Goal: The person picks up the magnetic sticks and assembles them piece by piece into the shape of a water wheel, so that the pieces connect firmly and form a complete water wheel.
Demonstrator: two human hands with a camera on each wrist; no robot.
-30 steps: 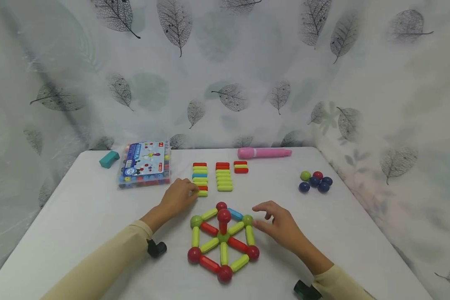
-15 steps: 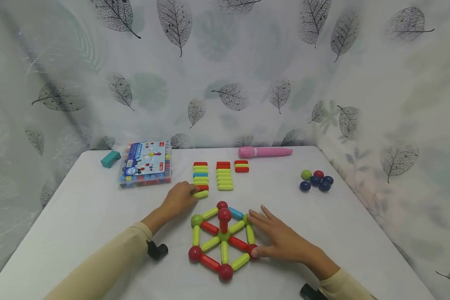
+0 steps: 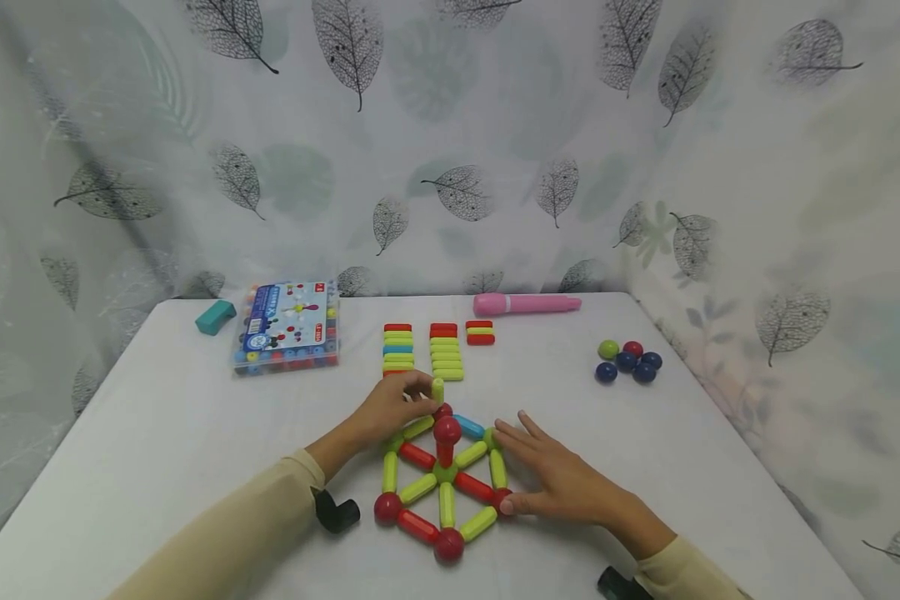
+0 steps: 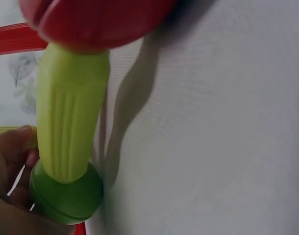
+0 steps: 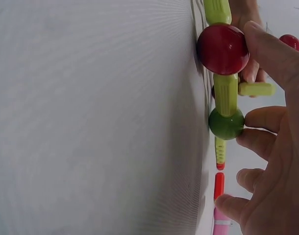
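Observation:
A flat wheel of magnetic rods and balls lies on the white table, with a red rod (image 3: 446,454) standing at its green hub, topped by a red ball (image 3: 447,431). My left hand (image 3: 390,410) pinches a yellow-green rod (image 3: 438,390), held upright at the far red ball (image 3: 443,412) of the wheel. On the wheel's right side, my right hand (image 3: 566,475) is spread, its thumb at a red ball (image 5: 223,49) and its fingertips touching a green ball (image 5: 226,123). The left wrist view shows a nearer yellow-green rod (image 4: 68,117) and green ball (image 4: 66,193) beside the left fingers.
Behind the wheel lie rows of loose rods (image 3: 447,354). A clear case (image 3: 288,329) and a teal block (image 3: 215,317) sit at the back left. A pink pen-shaped object (image 3: 527,304) lies at the back edge. Several balls (image 3: 626,361) are grouped at the right.
My left hand took the nearest yellow-green rod from the left row and carried it right to the wheel's far ball. My right hand spread out and came down onto the wheel's right side.

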